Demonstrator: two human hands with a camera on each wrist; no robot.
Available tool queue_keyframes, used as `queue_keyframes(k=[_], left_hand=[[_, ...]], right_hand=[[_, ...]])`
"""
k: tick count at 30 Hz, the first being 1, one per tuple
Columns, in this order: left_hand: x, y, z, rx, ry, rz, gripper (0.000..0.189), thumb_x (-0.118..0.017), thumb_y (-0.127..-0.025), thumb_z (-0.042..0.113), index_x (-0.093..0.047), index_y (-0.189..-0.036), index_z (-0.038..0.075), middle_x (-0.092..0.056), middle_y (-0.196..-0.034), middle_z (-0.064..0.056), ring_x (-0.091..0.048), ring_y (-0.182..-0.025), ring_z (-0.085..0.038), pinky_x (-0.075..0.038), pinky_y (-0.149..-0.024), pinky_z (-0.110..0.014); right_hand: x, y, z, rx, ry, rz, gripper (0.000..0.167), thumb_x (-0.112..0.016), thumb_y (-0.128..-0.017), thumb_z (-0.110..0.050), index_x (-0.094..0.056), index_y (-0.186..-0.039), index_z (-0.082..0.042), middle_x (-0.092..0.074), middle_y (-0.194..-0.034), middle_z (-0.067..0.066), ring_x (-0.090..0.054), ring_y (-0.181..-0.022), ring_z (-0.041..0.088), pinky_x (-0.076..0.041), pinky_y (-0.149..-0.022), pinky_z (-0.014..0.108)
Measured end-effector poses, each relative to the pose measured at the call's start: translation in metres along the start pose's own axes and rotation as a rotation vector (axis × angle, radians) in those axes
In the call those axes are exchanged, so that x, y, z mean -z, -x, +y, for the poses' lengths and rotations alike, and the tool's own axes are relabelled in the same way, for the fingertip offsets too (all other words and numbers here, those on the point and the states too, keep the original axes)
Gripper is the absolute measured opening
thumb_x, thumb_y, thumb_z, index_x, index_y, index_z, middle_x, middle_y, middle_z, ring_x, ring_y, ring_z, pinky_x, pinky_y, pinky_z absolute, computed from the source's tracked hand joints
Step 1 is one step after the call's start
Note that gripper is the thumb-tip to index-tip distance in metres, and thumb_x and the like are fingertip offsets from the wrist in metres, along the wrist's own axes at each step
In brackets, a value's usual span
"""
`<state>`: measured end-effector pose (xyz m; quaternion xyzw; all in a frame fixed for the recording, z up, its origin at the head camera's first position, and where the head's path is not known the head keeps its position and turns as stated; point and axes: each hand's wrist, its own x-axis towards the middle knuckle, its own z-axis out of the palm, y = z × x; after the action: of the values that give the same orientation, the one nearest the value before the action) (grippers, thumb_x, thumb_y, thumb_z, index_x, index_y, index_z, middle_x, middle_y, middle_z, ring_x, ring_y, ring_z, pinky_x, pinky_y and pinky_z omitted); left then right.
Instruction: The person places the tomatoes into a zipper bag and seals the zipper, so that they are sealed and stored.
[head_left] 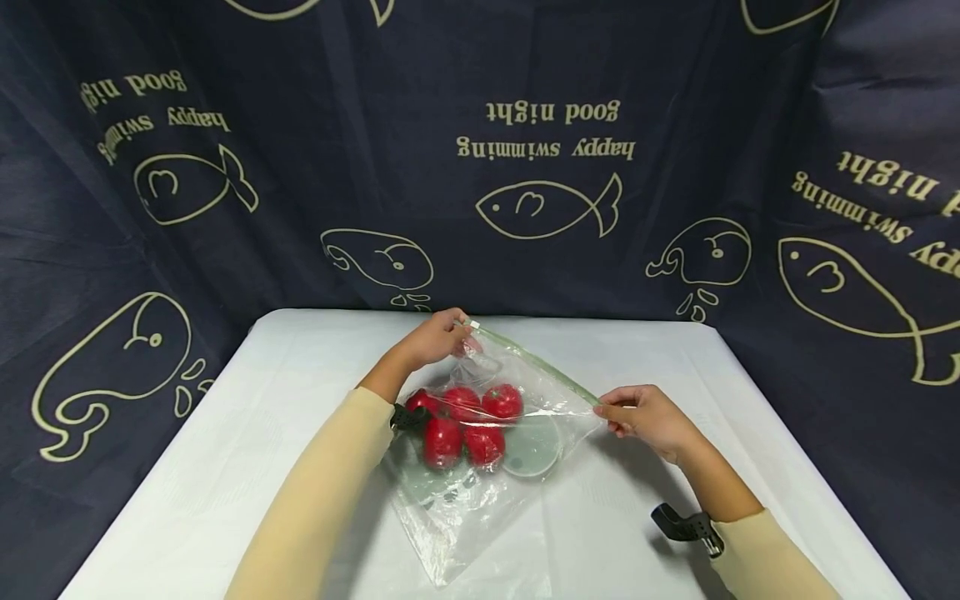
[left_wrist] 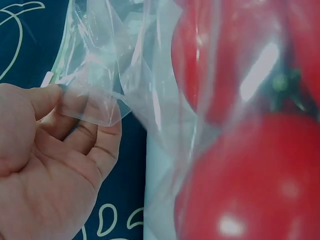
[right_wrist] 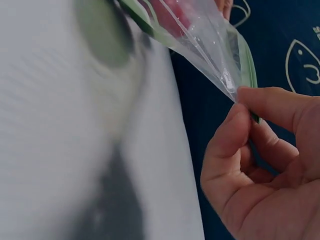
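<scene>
A clear zip bag [head_left: 480, 517] with a green zip strip along its top holds several red tomatoes [head_left: 485, 446], one showing a green stem [left_wrist: 282, 85] in the left wrist view. My left hand [head_left: 438, 337] pinches the upper left corner of the bag, beside a small white slider [head_left: 472, 324]. At the other end of the strip, my right hand [head_left: 648, 421] pinches the corner between thumb and fingers. The strip slants down from left to right between the two hands. A pale green round piece [head_left: 532, 446] shows by the tomatoes; whether it is inside the bag I cannot tell.
A white-covered table [head_left: 202, 467] lies under the bag. Dark blue cloth [head_left: 547, 275] with fish and whale drawings hangs behind it and at both sides. Black wrist mounts [head_left: 686, 527] sit on both forearms.
</scene>
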<state>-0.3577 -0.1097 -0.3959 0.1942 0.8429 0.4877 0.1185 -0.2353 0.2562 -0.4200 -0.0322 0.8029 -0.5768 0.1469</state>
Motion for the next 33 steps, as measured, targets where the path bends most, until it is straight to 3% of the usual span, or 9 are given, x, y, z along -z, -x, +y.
queue_keyframes(k=[5,12,19,26,31,33], left_hand=[[0.003,0.003,-0.003,-0.016,0.047,0.035,0.017,-0.046,-0.109,0.015,-0.052,-0.116,0.0,-0.073,-0.103,-0.017,-0.068,-0.087,-0.02,-0.059,-0.088,-0.038],[0.005,0.007,-0.008,-0.001,0.082,0.09,0.019,-0.048,-0.109,0.018,-0.051,-0.119,0.001,-0.07,-0.094,-0.011,-0.068,-0.089,-0.021,-0.052,-0.099,-0.056],[0.006,0.013,-0.01,0.007,0.123,0.158,0.019,-0.05,-0.109,0.018,-0.05,-0.119,0.002,-0.075,-0.107,-0.019,-0.074,-0.095,-0.023,-0.056,-0.1,-0.048],[0.004,0.014,-0.02,-0.02,0.214,0.259,0.022,-0.055,-0.107,0.02,-0.055,-0.117,0.0,-0.077,-0.11,-0.02,-0.076,-0.089,-0.02,-0.058,-0.095,-0.044],[0.005,0.016,-0.028,0.001,0.239,0.29,0.026,-0.061,-0.105,0.025,-0.063,-0.112,-0.001,-0.076,-0.116,-0.017,-0.077,-0.098,-0.022,-0.056,-0.1,-0.045],[0.006,0.017,-0.032,0.0,0.257,0.315,0.028,-0.062,-0.104,0.025,-0.066,-0.113,-0.001,-0.078,-0.113,-0.015,-0.077,-0.095,-0.019,-0.057,-0.099,-0.043]], right_hand=[[0.012,-0.013,-0.005,0.029,-0.03,-0.011,0.029,-0.068,-0.098,-0.013,-0.064,-0.113,0.012,-0.069,-0.088,0.0,-0.065,-0.078,0.011,-0.059,-0.073,0.026],[0.023,-0.035,-0.01,0.05,-0.225,-0.038,0.017,-0.061,-0.102,-0.009,-0.062,-0.112,0.005,-0.072,-0.093,0.0,-0.071,-0.084,0.01,-0.061,-0.08,0.026],[0.027,-0.058,-0.017,0.013,-0.416,-0.036,0.009,-0.059,-0.104,-0.008,-0.064,-0.108,-0.003,-0.074,-0.09,0.0,-0.072,-0.083,0.009,-0.06,-0.079,0.023],[0.017,-0.084,-0.027,-0.007,-0.595,0.042,0.02,-0.06,-0.104,-0.01,-0.074,-0.09,-0.013,-0.071,-0.084,-0.002,-0.068,-0.08,0.011,-0.058,-0.078,0.024],[0.007,-0.102,-0.036,-0.016,-0.699,0.101,0.018,-0.063,-0.102,-0.009,-0.073,-0.087,-0.013,-0.068,-0.083,-0.002,-0.066,-0.077,0.01,-0.057,-0.074,0.024],[0.003,-0.109,-0.04,-0.02,-0.719,0.121,0.017,-0.064,-0.101,-0.009,-0.072,-0.087,-0.014,-0.067,-0.082,-0.002,-0.065,-0.076,0.009,-0.056,-0.072,0.023]])
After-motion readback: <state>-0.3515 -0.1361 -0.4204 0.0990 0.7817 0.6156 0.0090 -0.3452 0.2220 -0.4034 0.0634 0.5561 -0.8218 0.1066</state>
